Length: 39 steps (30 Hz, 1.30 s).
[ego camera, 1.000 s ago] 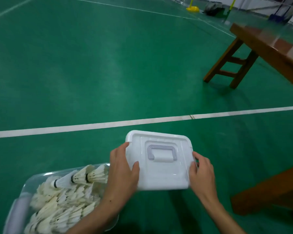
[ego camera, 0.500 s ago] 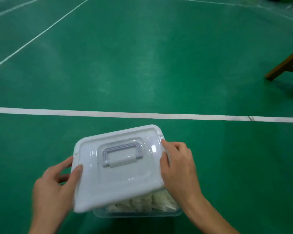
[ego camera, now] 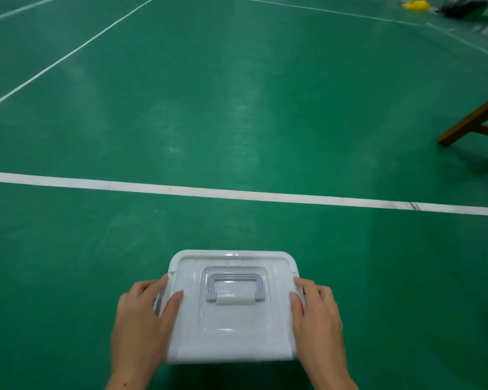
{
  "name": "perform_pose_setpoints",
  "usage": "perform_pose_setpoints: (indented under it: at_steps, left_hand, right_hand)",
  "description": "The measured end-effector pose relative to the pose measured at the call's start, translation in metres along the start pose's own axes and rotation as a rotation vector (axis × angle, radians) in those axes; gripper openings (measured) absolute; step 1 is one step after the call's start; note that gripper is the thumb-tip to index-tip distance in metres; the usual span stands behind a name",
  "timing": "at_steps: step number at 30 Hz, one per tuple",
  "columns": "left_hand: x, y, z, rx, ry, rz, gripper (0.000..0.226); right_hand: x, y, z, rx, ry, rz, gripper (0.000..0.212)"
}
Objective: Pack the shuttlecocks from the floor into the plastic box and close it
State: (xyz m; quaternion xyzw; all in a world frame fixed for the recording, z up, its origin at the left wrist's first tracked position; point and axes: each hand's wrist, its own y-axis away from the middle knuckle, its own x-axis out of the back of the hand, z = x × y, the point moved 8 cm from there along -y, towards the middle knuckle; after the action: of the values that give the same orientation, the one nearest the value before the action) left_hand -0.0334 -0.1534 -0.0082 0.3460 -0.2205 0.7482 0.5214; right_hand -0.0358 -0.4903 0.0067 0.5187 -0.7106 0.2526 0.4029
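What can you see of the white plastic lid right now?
The white, glossy plastic lid is a rounded rectangle with a raised rim and a recessed centre panel. A pale grey-lilac carry handle lies folded flat in that recess. The lid sits level and square, covering what lies beneath; whether it is latched cannot be told. The left hand and right hand each grip a short side, thumbs on top.

No text, label, brand, number or sign can be read anywhere in the frame. The white lid [ego camera: 231, 308] at the lower centre bears only moulded ridges and a plain grey handle [ego camera: 234, 288], with no lettering. The green floor [ego camera: 237, 108] carries only white court lines [ego camera: 237, 194], no writing. The blurred things at the upper right show no legible marks.
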Motion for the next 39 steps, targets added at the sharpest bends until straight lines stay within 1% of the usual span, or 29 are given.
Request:
perform_pose_setpoints:
  at_steps: [5,8,11,12,14,16,17,18,19,20,21,22,24,26,29,32,35,37,39]
  left_hand:
    - [-0.012,0.004,-0.003,0.012,0.073,0.012,0.041]
    - [-0.013,-0.001,-0.007,0.058,0.207,0.036,0.04]
    - [-0.016,-0.004,-0.014,0.083,0.271,0.017,0.045]
    - [-0.018,-0.004,-0.019,0.113,0.315,0.001,0.049]
    - [-0.021,-0.002,-0.028,0.215,0.406,-0.042,0.064]
    - [-0.026,-0.001,-0.034,0.302,0.427,-0.082,0.077]
    - [-0.028,-0.001,-0.037,0.34,0.439,-0.106,0.079]
    - [-0.031,0.0,-0.039,0.372,0.45,-0.123,0.074]
    - [-0.031,0.0,-0.039,0.386,0.452,-0.129,0.061]
    - [-0.03,0.0,-0.039,0.381,0.447,-0.126,0.045]
    - [-0.028,0.0,-0.038,0.367,0.436,-0.108,0.033]
    - [-0.025,0.0,-0.038,0.346,0.418,-0.075,0.029]
    - [-0.018,0.003,-0.031,0.286,0.361,0.005,0.03]
    - [-0.011,0.01,-0.021,0.213,0.255,0.093,0.034]
    - [-0.005,0.017,-0.008,0.092,-0.003,0.191,0.035]
    - [-0.008,0.017,0.001,0.046,-0.122,0.216,0.033]
    - [-0.011,0.015,0.008,-0.018,-0.239,0.205,0.025]
    - [-0.009,0.014,0.014,-0.053,-0.316,0.166,0.022]
    - [-0.01,0.016,0.02,-0.087,-0.383,0.11,0.019]
  right_hand:
    - [0.0,-0.003,0.018,-0.061,0.025,-0.041,0.026]
    - [0.0,-0.008,0.02,-0.089,-0.015,-0.05,0.029]
    - [-0.003,-0.016,0.022,-0.089,-0.064,-0.064,0.036]
    - [-0.005,-0.016,0.024,-0.099,-0.085,-0.074,0.042]
    - [-0.011,-0.018,0.034,-0.156,-0.141,-0.122,0.066]
    - [-0.021,-0.019,0.048,-0.248,-0.142,-0.206,0.088]
    - [-0.024,-0.02,0.053,-0.287,-0.142,-0.243,0.094]
    - [-0.026,-0.022,0.056,-0.31,-0.175,-0.266,0.095]
    - [-0.027,-0.025,0.059,-0.31,-0.223,-0.277,0.088]
    - [-0.028,-0.026,0.061,-0.308,-0.256,-0.284,0.074]
    - [-0.028,-0.027,0.06,-0.301,-0.292,-0.298,0.063]
    - [-0.028,-0.028,0.059,-0.289,-0.302,-0.298,0.057]
    - [-0.024,-0.027,0.056,-0.277,-0.276,-0.262,0.054]
    - [-0.019,-0.023,0.049,-0.25,-0.169,-0.206,0.048]
    - [-0.012,-0.011,0.031,-0.133,0.044,-0.058,0.035]
    - [-0.009,-0.007,0.015,-0.056,0.207,0.013,0.035]
    - [-0.011,-0.01,0.009,-0.035,0.335,0.008,0.039]
    - [-0.011,-0.007,0.004,-0.001,0.386,-0.005,0.044]
    - [-0.01,-0.007,0.003,0.039,0.427,-0.004,0.045]
